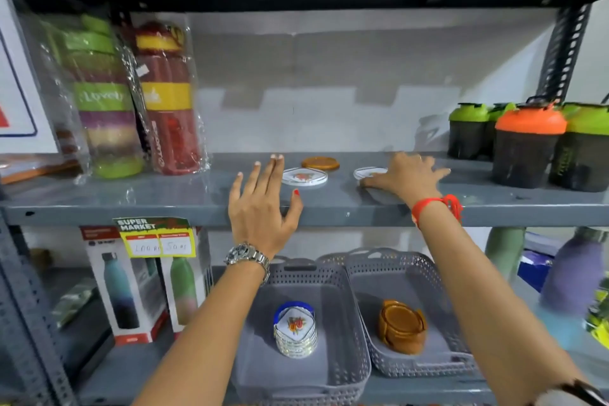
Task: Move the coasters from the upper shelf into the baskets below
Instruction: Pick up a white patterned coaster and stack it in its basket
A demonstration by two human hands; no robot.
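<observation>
Shakers point(527, 145) stand right of the right grip point(407, 180); wrapped bottles point(138, 99) left of the left grip point(263, 208). Both grips are spread open, holding nothing: right lies on one white floral coaster point(369, 172); another point(304, 177) sits just beyond the left fingertips point(276, 160), a brown coaster point(320, 163) behind. Baskets point(333, 287) below hold coaster stacks.

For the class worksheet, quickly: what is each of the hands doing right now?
Left hand: open, fingers spread, holding nothing, beside the white coaster.
Right hand: open, palm down on the shelf, partly covering another white coaster.

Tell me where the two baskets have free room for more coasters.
In the left basket, the floor is bare around the white coaster stack, mostly in front. In the right basket, space lies behind and left of the brown coaster holder. It is tight where the baskets meet.
</observation>
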